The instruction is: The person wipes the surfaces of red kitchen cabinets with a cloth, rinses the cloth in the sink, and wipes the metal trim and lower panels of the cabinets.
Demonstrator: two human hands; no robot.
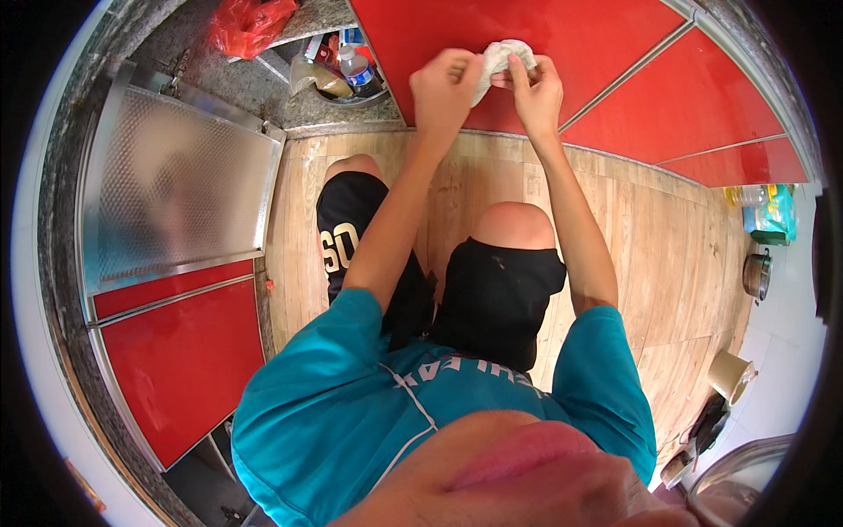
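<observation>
A crumpled off-white cloth (506, 55) is held up in front of a glossy red cabinet door (560, 26). My right hand (535, 79) pinches the cloth between thumb and fingers. At the cloth's left edge is my left hand (449, 76), somewhat blurred, its fingers curled; whether it grips the cloth cannot be told. Both forearms reach forward over my bent knees, above the wood-look floor (632, 250).
To the left, a textured metal-framed cabinet door (191, 178) stands open. Beside it, an open granite-shelved compartment holds a plastic bottle (356, 68) and a red plastic bag (249, 27). Along the right wall stand a metal pot (757, 273) and a beige bucket (730, 375).
</observation>
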